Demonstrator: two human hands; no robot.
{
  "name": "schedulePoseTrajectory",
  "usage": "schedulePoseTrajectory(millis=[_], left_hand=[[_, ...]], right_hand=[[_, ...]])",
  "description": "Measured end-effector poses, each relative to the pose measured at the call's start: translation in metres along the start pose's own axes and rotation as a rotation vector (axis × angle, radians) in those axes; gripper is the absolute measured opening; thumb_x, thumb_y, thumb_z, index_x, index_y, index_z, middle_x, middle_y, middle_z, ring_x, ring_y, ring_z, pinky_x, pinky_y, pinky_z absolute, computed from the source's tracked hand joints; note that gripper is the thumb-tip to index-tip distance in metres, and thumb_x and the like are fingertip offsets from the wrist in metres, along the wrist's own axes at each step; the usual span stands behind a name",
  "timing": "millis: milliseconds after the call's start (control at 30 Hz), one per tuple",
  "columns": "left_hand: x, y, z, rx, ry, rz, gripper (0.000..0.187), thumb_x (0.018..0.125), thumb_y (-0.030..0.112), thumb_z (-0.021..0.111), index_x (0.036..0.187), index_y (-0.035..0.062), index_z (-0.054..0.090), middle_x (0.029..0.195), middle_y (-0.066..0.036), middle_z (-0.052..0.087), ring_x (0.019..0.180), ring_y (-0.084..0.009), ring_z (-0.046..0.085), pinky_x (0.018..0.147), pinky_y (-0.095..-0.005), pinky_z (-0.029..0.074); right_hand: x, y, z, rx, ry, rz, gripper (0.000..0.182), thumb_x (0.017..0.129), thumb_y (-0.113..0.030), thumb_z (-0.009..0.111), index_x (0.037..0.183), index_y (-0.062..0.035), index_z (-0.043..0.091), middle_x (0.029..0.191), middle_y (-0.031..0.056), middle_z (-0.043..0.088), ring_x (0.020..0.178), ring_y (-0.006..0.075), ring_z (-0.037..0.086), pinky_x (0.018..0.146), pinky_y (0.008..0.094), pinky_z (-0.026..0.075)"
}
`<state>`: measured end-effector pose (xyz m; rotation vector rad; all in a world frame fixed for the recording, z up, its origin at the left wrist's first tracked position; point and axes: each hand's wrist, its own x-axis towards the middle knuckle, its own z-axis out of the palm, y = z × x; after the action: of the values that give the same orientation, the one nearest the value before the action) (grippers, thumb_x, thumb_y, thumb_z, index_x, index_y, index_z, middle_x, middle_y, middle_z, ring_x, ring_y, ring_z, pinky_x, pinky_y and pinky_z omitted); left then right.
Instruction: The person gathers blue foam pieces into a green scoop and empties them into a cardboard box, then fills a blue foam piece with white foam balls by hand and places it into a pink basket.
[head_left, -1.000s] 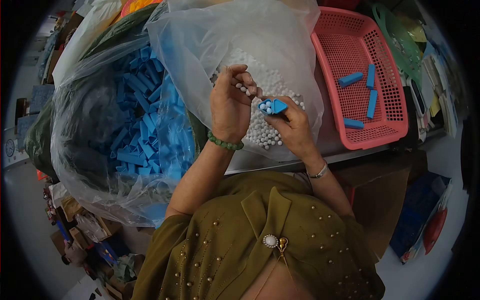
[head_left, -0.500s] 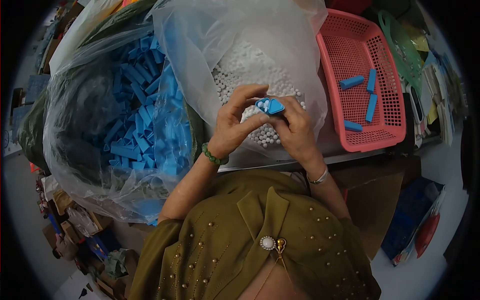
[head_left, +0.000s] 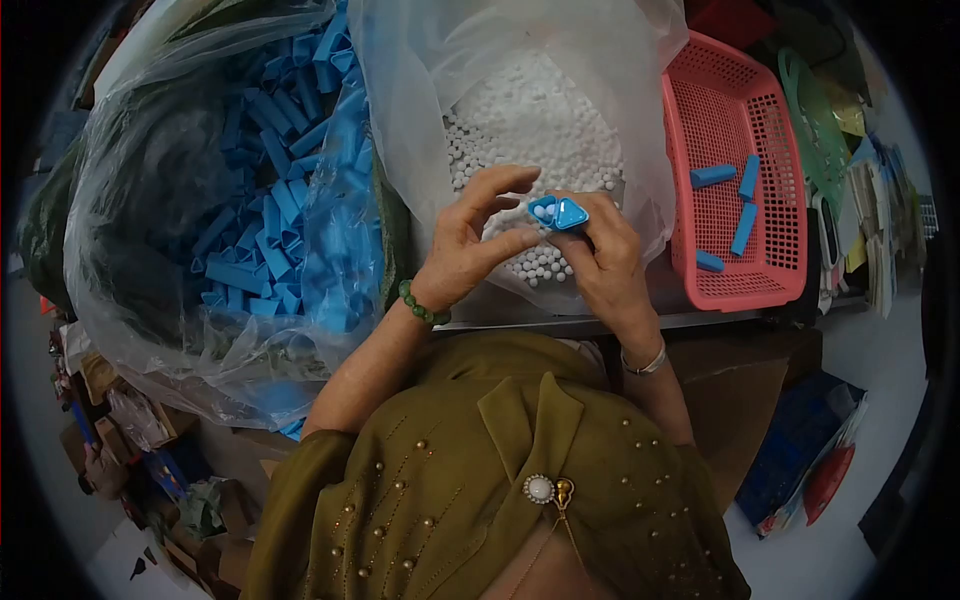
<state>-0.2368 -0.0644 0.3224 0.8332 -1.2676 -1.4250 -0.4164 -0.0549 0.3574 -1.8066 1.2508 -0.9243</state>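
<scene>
My right hand (head_left: 603, 250) holds a blue triangular tube (head_left: 571, 214) with its lid flipped open, and small white balls show at its mouth. Just left of the tube is my left hand (head_left: 478, 225), its thumb and fingers apart and nothing between them. Beneath both hands lies a heap of small white balls (head_left: 540, 110) on a clear plastic sheet. The lower part of the tube is hidden by the fingers of my right hand.
A clear plastic bag on the left holds many blue triangular tubes (head_left: 275, 150). On the right stands a pink mesh basket (head_left: 676, 150) with several blue tubes. Beyond it are a green basket (head_left: 812, 125) and stacked papers (head_left: 880, 220).
The view has shifted a little. My left hand has moved slightly away from the tube, leaving a wider gap. My right hand still holds the tube.
</scene>
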Motion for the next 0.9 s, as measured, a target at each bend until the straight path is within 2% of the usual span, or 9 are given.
schedulePoseTrajectory(millis=[133,200,233,300,367,533,733,800,900], left_hand=[[-0.001,0.005,0.005,0.008,-0.117,0.009,0.04,0.081,0.003,0.066,0.12,0.0016,0.058,0.126,-0.011,0.047,0.115,-0.0198,0.048,0.098,-0.0331,0.039],[-0.002,0.007,0.004,0.018,-0.116,-0.003,0.037,0.082,0.003,0.065,0.118,0.0027,0.059,0.126,-0.011,0.047,0.115,-0.0198,0.048,0.097,-0.0326,0.04],[-0.003,0.008,0.004,0.03,-0.122,-0.017,0.034,0.082,0.003,0.065,0.116,0.0038,0.061,0.126,-0.01,0.047,0.114,-0.0197,0.048,0.096,-0.0322,0.04],[-0.005,0.013,0.008,-0.038,-0.105,-0.066,0.034,0.082,0.003,0.065,0.116,0.0046,0.062,0.125,-0.01,0.048,0.114,-0.0195,0.048,0.095,-0.0319,0.04],[-0.005,0.013,0.01,-0.104,-0.092,-0.119,0.033,0.082,0.004,0.065,0.116,0.0054,0.062,0.124,-0.01,0.049,0.113,-0.0193,0.048,0.094,-0.0317,0.041],[-0.003,0.019,0.017,0.191,-0.095,0.04,0.035,0.081,0.007,0.067,0.116,0.0091,0.064,0.115,-0.008,0.052,0.106,-0.0195,0.051,0.087,-0.0298,0.046],[-0.003,0.025,0.027,0.342,-0.103,-0.005,0.036,0.083,0.009,0.066,0.119,0.0076,0.062,0.116,-0.009,0.051,0.102,-0.0194,0.053,0.082,-0.0283,0.048],[-0.003,0.022,0.03,0.435,-0.104,0.063,0.037,0.082,0.007,0.066,0.119,0.0073,0.062,0.116,-0.01,0.051,0.101,-0.0198,0.054,0.081,-0.0287,0.049],[-0.005,0.022,0.039,0.467,-0.013,0.145,0.038,0.074,0.003,0.067,0.111,0.0105,0.064,0.108,-0.011,0.056,0.098,-0.0275,0.053,0.084,-0.0367,0.045]], right_hand=[[-0.004,0.01,0.004,0.215,-0.049,0.027,0.027,0.086,-0.004,0.059,0.114,-0.0026,0.055,0.096,0.0102,0.059,0.078,0.0213,0.061,0.066,0.0326,0.048],[-0.005,0.015,-0.001,0.658,-0.238,0.288,0.028,0.092,-0.013,0.056,0.116,0.0001,0.054,0.099,0.0096,0.06,0.081,0.0197,0.062,0.07,0.0326,0.051],[-0.006,0.016,-0.001,0.656,-0.237,0.29,0.028,0.092,-0.013,0.056,0.116,0.0001,0.054,0.099,0.0096,0.06,0.081,0.0197,0.062,0.07,0.0326,0.051],[-0.007,0.019,0.001,1.188,-0.221,0.342,0.036,0.095,-0.026,0.054,0.117,0.0026,0.051,0.103,0.0101,0.059,0.086,0.0197,0.063,0.078,0.0339,0.054],[-0.006,0.022,0.003,1.223,-0.22,0.353,0.041,0.094,-0.03,0.054,0.118,0.0029,0.05,0.103,0.0102,0.058,0.088,0.0197,0.062,0.08,0.0347,0.054],[-0.006,0.016,0.006,1.249,-0.216,0.301,0.047,0.092,-0.037,0.055,0.118,0.0015,0.049,0.104,0.0085,0.056,0.093,0.0183,0.061,0.084,0.036,0.054],[-0.012,0.008,0.012,1.131,-0.105,0.383,0.039,0.094,-0.027,0.053,0.12,0.0009,0.046,0.106,0.0074,0.054,0.097,0.014,0.057,0.082,0.03,0.05],[-0.012,-0.002,0.014,1.15,0.01,0.416,0.021,0.094,-0.016,0.048,0.108,-0.0009,0.052,0.091,0.0044,0.055,0.082,0.0114,0.059,0.068,0.0266,0.049],[-0.013,-0.002,0.011,1.123,0.005,0.391,0.018,0.095,-0.014,0.045,0.106,-0.0004,0.052,0.089,0.0047,0.056,0.077,0.0114,0.058,0.067,0.0269,0.049]])
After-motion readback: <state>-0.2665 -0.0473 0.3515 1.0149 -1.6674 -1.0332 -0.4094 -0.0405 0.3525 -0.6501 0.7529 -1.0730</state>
